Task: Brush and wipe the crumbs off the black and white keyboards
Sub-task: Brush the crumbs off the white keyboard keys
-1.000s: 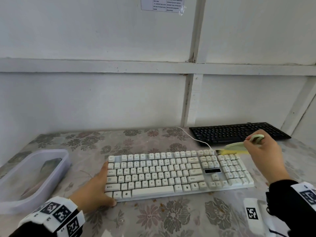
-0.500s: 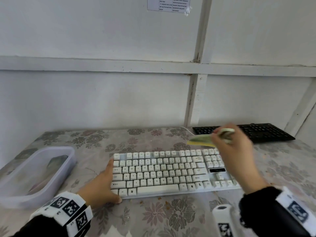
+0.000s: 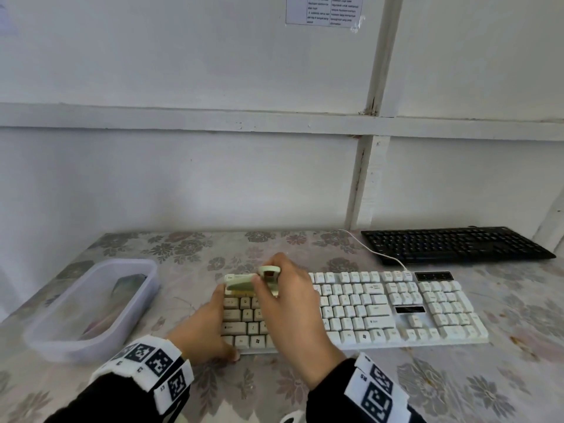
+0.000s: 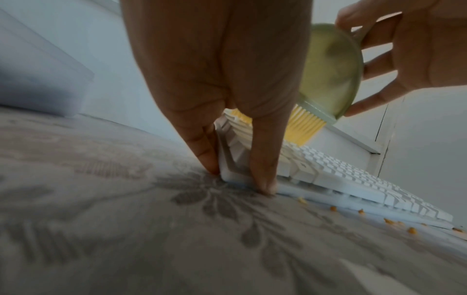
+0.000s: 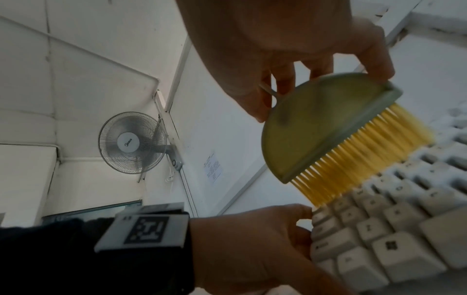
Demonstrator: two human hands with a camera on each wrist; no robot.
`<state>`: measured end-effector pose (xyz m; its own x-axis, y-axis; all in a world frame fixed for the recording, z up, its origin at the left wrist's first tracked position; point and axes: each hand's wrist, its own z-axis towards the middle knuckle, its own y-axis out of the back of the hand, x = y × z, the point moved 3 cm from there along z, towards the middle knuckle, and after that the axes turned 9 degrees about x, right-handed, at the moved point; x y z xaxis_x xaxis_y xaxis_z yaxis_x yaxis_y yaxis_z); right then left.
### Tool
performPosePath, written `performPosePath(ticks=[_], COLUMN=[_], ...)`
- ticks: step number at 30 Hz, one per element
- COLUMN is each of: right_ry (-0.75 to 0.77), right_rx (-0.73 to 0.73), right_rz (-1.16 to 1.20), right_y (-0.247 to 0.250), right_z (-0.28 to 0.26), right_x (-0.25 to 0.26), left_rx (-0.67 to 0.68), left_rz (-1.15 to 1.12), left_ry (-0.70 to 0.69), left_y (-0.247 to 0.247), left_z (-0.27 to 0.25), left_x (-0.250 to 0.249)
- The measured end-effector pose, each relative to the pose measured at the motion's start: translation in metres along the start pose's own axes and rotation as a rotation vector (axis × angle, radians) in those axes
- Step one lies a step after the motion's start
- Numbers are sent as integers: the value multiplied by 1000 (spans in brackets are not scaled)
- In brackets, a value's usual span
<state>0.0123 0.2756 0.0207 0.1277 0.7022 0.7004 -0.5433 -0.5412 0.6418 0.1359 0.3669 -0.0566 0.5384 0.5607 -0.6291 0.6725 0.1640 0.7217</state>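
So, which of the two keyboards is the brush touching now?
The white keyboard, near the person. The brush bristles meet its left keys; the black keyboard lies untouched by the wall.

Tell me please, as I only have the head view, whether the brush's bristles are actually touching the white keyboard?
Observer: Yes. In the right wrist view the yellow bristles of the brush in the right hand meet the keys at the white keyboard's left end.
Operator: Are any crumbs lying beside it?
Observer: The left wrist view shows orange crumbs on the table along its front edge.
Operator: How is the left hand bracing it?
Observer: Straight fingers stand against the left edge and the thumb against the front, tips on the table.
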Motion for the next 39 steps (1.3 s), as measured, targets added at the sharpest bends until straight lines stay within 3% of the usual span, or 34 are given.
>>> performPosePath(ticks=[8, 17, 21, 27, 32, 39], right_ry=[27, -18, 55, -37, 46, -21], right_rx=[-3, -63, -16, -85, -17, -127], right_rz=[139, -119, 65, 25, 194, 36], right_y=[6, 16, 2, 18, 16, 34], right_z=[-2, -4, -6, -1, -7, -10], right_x=[-3, -11, 2, -24, -10, -37], left_rx=[-2, 19, -6, 27, 11, 15], left_rz=[3, -32, -7, -43, -27, -26], left_ry=[-5, 17, 36, 8, 27, 23], left_y=[0, 0, 0, -1, -1, -2], left_z=[-3, -2, -1, 1, 2, 2], left_x=[-5, -1, -2, 3, 4, 5])
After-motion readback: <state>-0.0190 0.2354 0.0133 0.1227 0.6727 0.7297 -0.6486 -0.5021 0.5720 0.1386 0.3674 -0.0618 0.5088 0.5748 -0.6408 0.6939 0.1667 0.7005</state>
